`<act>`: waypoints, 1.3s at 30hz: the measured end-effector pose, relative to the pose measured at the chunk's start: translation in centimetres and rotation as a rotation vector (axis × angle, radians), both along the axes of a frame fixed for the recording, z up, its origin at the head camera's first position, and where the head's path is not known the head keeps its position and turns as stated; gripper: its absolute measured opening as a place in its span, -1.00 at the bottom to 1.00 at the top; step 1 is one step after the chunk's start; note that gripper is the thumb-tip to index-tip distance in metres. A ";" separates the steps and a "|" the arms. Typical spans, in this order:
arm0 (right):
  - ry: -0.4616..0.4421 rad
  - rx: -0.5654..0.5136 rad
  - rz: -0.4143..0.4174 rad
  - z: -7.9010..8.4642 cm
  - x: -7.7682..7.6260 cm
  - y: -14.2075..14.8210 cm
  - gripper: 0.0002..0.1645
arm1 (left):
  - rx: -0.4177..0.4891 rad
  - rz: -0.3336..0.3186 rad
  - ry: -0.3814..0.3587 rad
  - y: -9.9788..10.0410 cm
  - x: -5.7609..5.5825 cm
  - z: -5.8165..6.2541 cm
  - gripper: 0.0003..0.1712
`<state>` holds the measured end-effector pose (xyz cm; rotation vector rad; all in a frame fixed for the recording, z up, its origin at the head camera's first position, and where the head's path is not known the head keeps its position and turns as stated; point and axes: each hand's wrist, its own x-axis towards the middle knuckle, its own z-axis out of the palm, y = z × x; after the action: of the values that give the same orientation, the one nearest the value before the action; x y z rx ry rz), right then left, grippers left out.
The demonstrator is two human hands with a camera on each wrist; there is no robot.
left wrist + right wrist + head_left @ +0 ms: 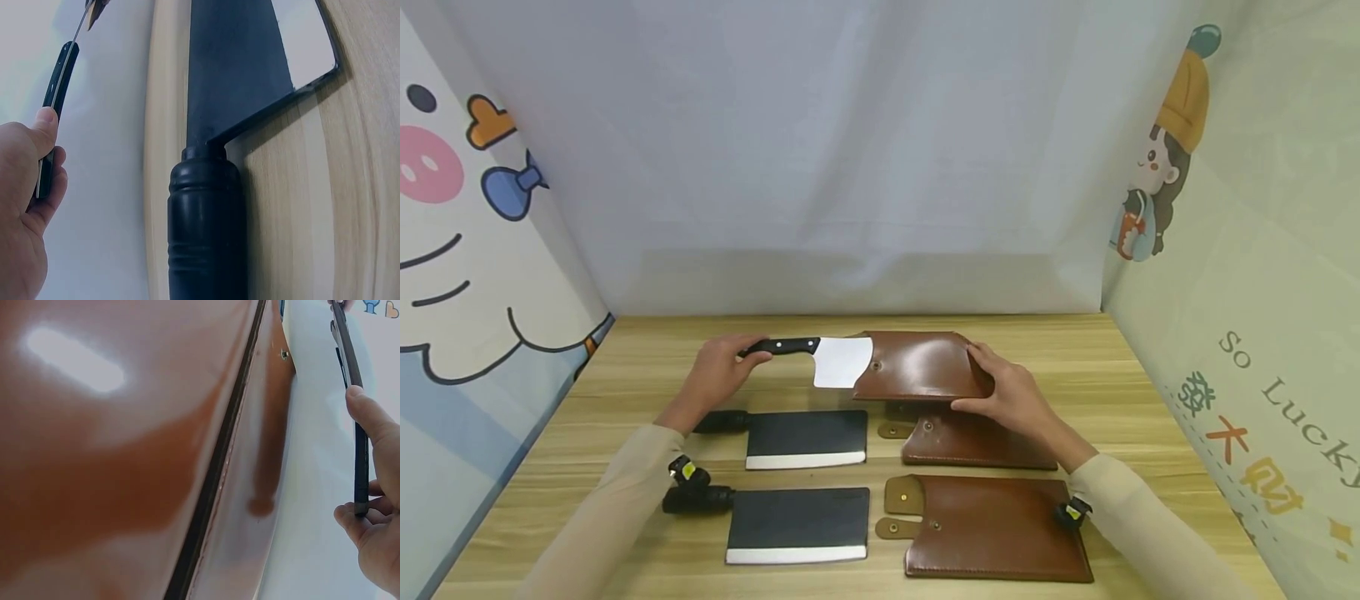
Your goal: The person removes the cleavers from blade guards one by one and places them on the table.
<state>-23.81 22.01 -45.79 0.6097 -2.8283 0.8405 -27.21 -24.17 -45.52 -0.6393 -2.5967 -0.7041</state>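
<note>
My left hand (718, 371) grips the black riveted handle of a cleaver (838, 362). The cleaver's pale blade is partly inside a brown leather sheath (917, 362), so its far end is hidden. At the sheath's right end, my right hand (1011, 396) holds it between thumb and fingers. Both are raised above the tabletop, as the left wrist view shows for the handle (59, 81) and the right wrist view for the sheath's thin edge (361, 450).
Two dark-bladed cleavers, an upper one (807, 437) and a lower one (799, 525), lie on the wooden table (587, 400), handles leftward. Right of them lie two more brown sheaths, one (977, 442) partly under my right arm, the other (992, 529) nearer. White cloth (865, 167) hangs behind.
</note>
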 end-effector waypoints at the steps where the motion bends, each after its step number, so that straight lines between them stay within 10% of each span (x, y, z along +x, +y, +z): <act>1: -0.004 -0.002 0.000 0.1 0.1 0.1 0.22 | -0.002 0.001 0.002 0.0 0.0 0.0 -0.58; 39: 0.023 -0.001 -0.006 -0.1 0.6 3.9 0.22 | -0.010 0.053 0.010 -2.4 1.7 1.0 -0.60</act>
<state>-23.23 25.89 -45.89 0.6066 -2.8075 0.8278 -25.49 -26.56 -44.49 -0.5729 -2.5992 -0.6699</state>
